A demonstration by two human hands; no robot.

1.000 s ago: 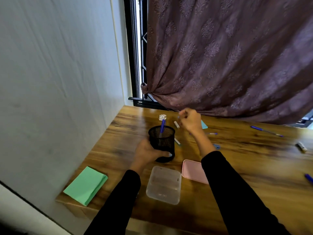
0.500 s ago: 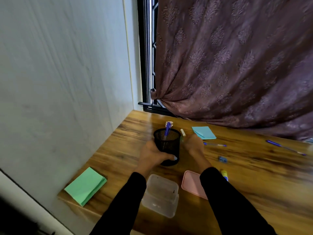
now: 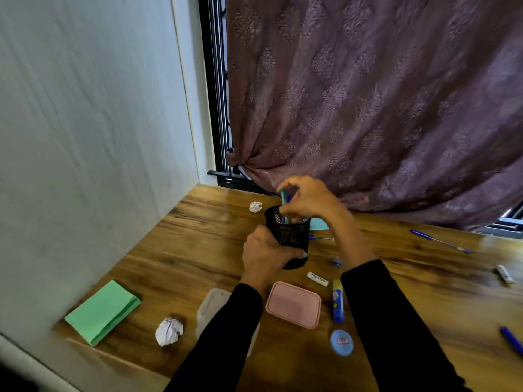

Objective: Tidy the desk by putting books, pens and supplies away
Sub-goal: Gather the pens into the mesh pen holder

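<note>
The desk (image 3: pixel 198 250) runs along the wall under a curtain (image 3: pixel 368 108), with plenty left scattered on it. A green pad (image 3: pixel 102 312) lies near the left edge, a pink lid (image 3: pixel 294 304) close in front. The left hand (image 3: pixel 266 256) wraps round the cup (image 3: pixel 291 236), a light mesh thing that would probably tip if not steadied low like this. The right hand (image 3: pixel 308 200) pinches a pen (image 3: pixel 284 199) by its top, right over the cup's mouth. The pen looks stiff, light and slick, so holding near the end seems best. A glue stick (image 3: pixel 338 301) and eraser (image 3: pixel 317 279) lie just right of the lid.
</note>
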